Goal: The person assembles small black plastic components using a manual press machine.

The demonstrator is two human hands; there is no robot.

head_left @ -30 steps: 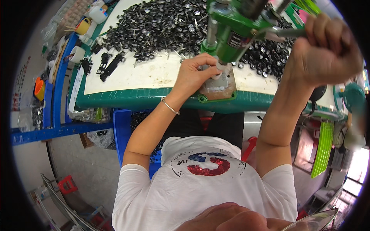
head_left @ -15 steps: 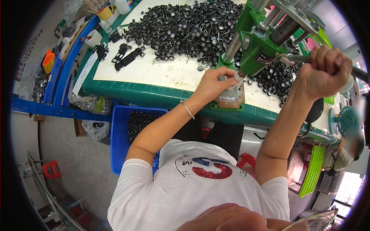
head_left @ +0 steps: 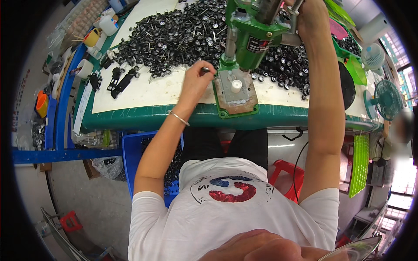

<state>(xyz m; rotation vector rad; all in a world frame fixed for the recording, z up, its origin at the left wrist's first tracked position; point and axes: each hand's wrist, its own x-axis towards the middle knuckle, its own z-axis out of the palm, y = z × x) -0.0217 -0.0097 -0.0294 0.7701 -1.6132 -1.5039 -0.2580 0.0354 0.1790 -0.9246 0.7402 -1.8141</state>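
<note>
A green hand press [head_left: 250,32] stands on the table before me. On its base plate [head_left: 226,106] is a grey fixture block [head_left: 225,87] with a white round peg [head_left: 236,85] standing on it. Just left of the block, my left hand [head_left: 197,80] is closed, its fingertips pinching a small dark piece [head_left: 204,70], probably a toy wheel. My right arm reaches up past the press, and my right hand [head_left: 312,17] is closed around the press lever [head_left: 297,6], partly cut off by the frame's upper edge.
A big heap of black toy wheels with metal axles [head_left: 174,39] covers the table's back; more wheels [head_left: 283,65] lie right of the press. Black chassis parts [head_left: 124,82] lie at left. Below are a blue bin [head_left: 130,152] and red stool [head_left: 283,176]. A green fan [head_left: 387,100] stands right.
My left hand has left the fixture and moved to its left side, now with a dark piece. My right hand has gone up and away with the lever. The view has shifted.
</note>
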